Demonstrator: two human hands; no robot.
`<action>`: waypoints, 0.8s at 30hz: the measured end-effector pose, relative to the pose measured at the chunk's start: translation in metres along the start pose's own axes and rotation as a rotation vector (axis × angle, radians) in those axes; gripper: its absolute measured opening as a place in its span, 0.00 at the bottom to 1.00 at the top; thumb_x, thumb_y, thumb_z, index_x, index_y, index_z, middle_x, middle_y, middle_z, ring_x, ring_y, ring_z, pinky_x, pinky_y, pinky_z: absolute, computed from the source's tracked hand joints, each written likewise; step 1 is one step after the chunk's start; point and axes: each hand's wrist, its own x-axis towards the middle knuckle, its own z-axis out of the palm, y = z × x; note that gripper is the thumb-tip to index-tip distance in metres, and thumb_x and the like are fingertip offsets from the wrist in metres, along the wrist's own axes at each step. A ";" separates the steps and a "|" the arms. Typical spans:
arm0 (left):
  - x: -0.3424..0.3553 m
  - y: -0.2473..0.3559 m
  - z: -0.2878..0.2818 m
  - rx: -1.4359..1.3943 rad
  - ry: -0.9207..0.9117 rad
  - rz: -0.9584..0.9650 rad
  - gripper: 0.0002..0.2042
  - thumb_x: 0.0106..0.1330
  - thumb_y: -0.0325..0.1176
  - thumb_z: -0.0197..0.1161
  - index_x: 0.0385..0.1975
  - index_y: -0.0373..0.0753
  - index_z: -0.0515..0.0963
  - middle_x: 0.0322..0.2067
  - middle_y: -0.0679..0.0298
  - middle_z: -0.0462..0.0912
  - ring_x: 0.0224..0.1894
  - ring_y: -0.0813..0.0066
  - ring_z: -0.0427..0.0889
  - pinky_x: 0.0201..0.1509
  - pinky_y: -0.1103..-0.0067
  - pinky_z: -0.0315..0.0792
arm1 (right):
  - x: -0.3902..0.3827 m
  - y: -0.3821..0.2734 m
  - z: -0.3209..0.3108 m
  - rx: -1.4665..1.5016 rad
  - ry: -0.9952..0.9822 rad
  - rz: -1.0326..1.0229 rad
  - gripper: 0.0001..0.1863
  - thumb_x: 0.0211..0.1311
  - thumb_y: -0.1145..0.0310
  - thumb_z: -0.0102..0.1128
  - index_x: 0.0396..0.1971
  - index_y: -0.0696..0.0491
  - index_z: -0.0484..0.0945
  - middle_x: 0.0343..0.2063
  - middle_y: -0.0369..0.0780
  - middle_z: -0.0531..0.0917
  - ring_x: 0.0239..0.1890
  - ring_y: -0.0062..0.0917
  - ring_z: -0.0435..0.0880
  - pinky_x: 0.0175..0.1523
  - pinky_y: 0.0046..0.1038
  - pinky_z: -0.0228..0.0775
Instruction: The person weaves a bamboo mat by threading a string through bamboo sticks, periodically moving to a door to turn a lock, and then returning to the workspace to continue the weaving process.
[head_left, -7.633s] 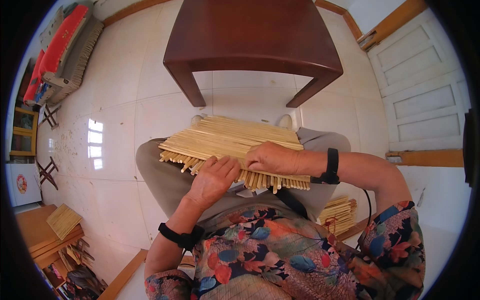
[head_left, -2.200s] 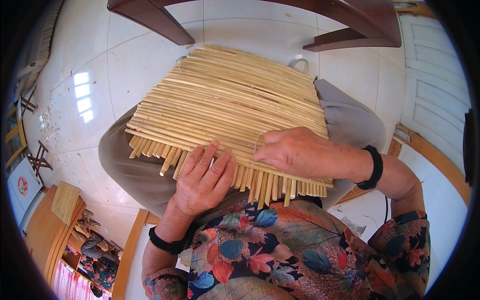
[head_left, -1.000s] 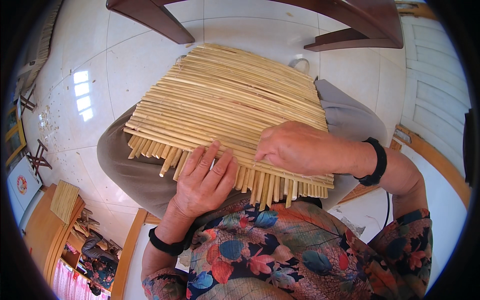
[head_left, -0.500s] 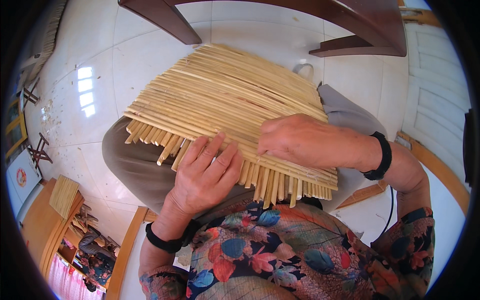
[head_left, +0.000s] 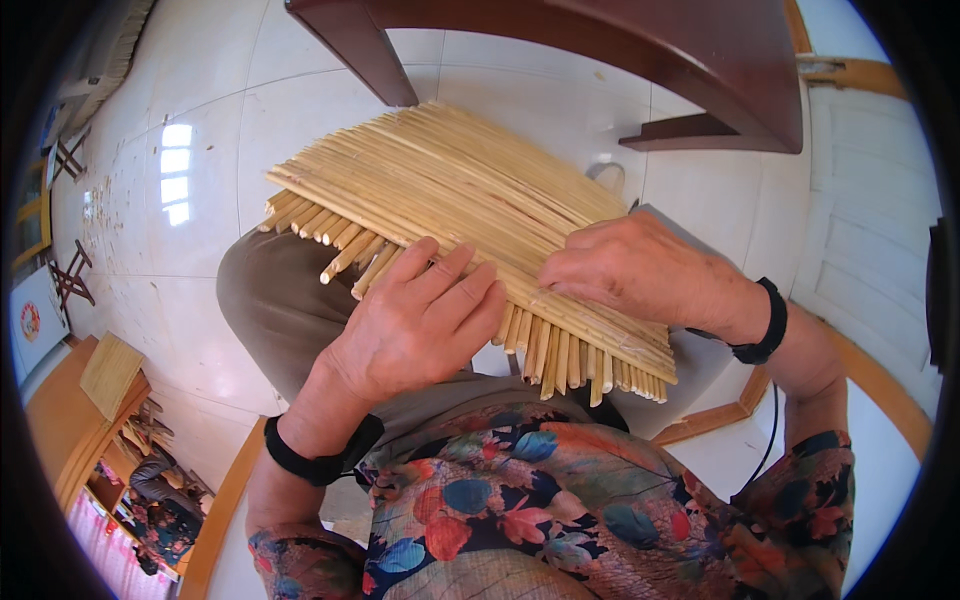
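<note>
A mat of straight yellow reed stalks [head_left: 450, 180] lies across my lap, its stalks laid side by side. Below its near edge, a lower row of stalk ends [head_left: 560, 360] sticks out toward me. My left hand [head_left: 425, 315] grips that near edge, fingertips on top and the thumb hidden underneath. To its right, my right hand [head_left: 650, 270] is closed in a pinch just above the same edge. What lies between its fingertips is too small to make out.
A dark red-brown wooden frame [head_left: 600, 50] with legs stands beyond the mat on the tiled floor [head_left: 210, 250]. A white panelled door [head_left: 870, 210] is at the right. At the far left are folding stools [head_left: 70, 275], a wooden counter [head_left: 70, 410] and another person [head_left: 165, 510].
My right hand has lifted slightly and shifted right, its fingers still pinched. My left hand keeps its hold on the near edge. The whole view has shifted a little.
</note>
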 end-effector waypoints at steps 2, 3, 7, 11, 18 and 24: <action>0.006 -0.005 0.000 0.024 0.029 0.007 0.12 0.43 0.27 0.58 0.31 0.35 0.75 0.35 0.58 0.77 0.39 0.62 0.77 0.42 0.69 0.70 | -0.004 0.006 0.001 0.008 0.070 -0.013 0.09 0.53 0.70 0.54 0.36 0.50 0.75 0.25 0.40 0.76 0.27 0.32 0.77 0.32 0.27 0.69; 0.011 -0.009 -0.002 0.007 0.034 0.034 0.12 0.43 0.27 0.58 0.30 0.35 0.74 0.33 0.60 0.77 0.37 0.64 0.77 0.40 0.72 0.70 | -0.006 0.009 -0.002 0.031 0.148 -0.020 0.11 0.55 0.70 0.53 0.39 0.50 0.75 0.27 0.40 0.76 0.27 0.31 0.77 0.32 0.26 0.69; 0.035 -0.026 -0.016 0.025 -0.043 0.085 0.07 0.42 0.29 0.58 0.23 0.38 0.72 0.26 0.65 0.76 0.30 0.72 0.76 0.32 0.77 0.69 | -0.015 -0.006 -0.020 0.104 0.193 0.212 0.18 0.56 0.71 0.50 0.49 0.51 0.69 0.36 0.44 0.76 0.31 0.33 0.78 0.38 0.28 0.70; 0.061 -0.047 -0.027 -0.058 0.057 0.124 0.08 0.47 0.34 0.61 0.19 0.40 0.70 0.18 0.66 0.73 0.23 0.68 0.74 0.26 0.75 0.67 | -0.036 -0.006 -0.041 0.497 0.225 0.502 0.26 0.57 0.77 0.45 0.58 0.50 0.58 0.44 0.44 0.73 0.44 0.22 0.75 0.46 0.23 0.68; 0.094 -0.051 -0.065 -0.056 -0.041 0.053 0.12 0.53 0.43 0.59 0.22 0.40 0.75 0.17 0.60 0.76 0.24 0.59 0.76 0.27 0.69 0.68 | -0.046 -0.017 -0.060 0.525 0.266 0.356 0.30 0.57 0.77 0.49 0.60 0.53 0.53 0.44 0.39 0.74 0.46 0.20 0.73 0.51 0.23 0.63; 0.090 -0.037 -0.092 -0.143 -0.070 0.041 0.11 0.54 0.41 0.57 0.22 0.40 0.76 0.18 0.59 0.77 0.24 0.59 0.76 0.28 0.70 0.68 | -0.062 -0.034 -0.051 0.780 0.372 0.215 0.31 0.58 0.73 0.53 0.61 0.53 0.54 0.45 0.39 0.75 0.48 0.20 0.73 0.54 0.24 0.62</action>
